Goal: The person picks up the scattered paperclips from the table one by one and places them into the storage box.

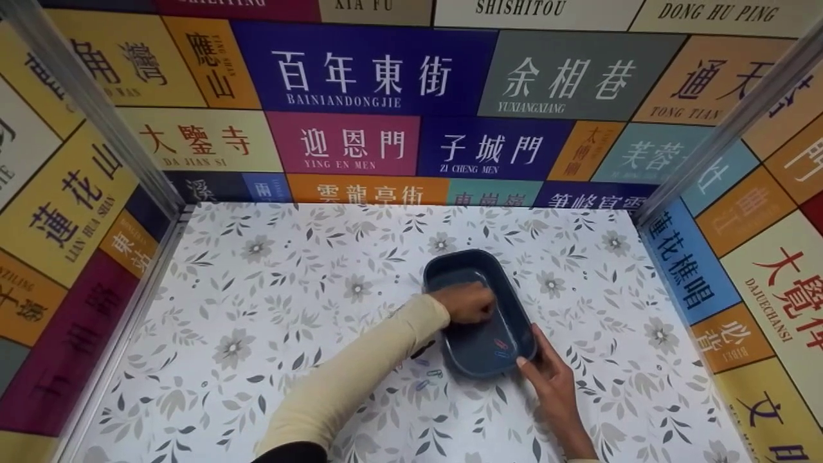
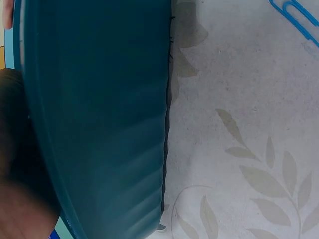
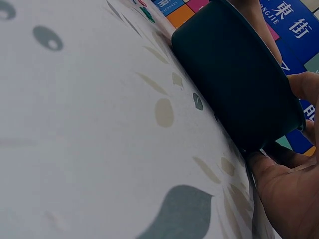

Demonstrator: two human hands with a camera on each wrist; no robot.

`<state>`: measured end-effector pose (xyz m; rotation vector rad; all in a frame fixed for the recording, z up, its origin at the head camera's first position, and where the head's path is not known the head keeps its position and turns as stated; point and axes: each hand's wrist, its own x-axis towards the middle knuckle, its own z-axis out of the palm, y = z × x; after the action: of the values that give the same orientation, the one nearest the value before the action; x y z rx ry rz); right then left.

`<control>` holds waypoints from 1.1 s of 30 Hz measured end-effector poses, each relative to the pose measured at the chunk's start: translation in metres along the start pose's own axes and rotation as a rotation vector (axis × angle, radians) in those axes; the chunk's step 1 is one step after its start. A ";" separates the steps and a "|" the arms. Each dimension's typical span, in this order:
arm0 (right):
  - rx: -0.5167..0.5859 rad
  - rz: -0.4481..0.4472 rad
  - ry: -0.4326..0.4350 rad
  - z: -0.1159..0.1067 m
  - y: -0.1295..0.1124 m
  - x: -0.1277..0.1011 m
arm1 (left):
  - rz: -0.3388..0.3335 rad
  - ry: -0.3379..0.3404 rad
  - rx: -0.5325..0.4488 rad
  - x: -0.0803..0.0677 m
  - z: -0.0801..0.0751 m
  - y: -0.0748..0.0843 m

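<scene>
1 blue container [image 1: 509,299], paper clips [image 1: 501,345] inside, left hand [image 1: 467,302] within

Inside the blue container [image 1: 512,299], the left hand [image 1: 464,303] hides its fingertips; the left wrist view blurs that hand at the container's rim [image 2: 36,99] and cuts off a paper clip [image 2: 299,29] lying beside the container.

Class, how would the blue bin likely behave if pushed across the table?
The blue bin is probably stiff: its walls show no sagging where the right hand touches it. It seems unlikely to tip, being low and broad-based. The loose paper clips inside may slide, as its floor looks smooth.
</scene>
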<state>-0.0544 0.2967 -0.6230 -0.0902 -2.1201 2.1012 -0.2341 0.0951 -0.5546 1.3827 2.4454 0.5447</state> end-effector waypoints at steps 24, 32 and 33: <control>0.043 0.012 -0.007 0.000 0.001 -0.001 | 0.086 0.102 -0.163 -0.025 -0.020 0.004; 0.020 0.022 0.001 0.001 -0.001 -0.001 | 0.120 0.148 -0.178 -0.035 -0.025 0.014; 0.012 0.025 0.001 0.001 -0.001 -0.001 | 0.122 0.155 -0.181 -0.036 -0.024 0.015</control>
<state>-0.0535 0.2958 -0.6216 -0.1177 -2.1160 2.1272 -0.2146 0.0663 -0.5239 1.4699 2.3686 0.9101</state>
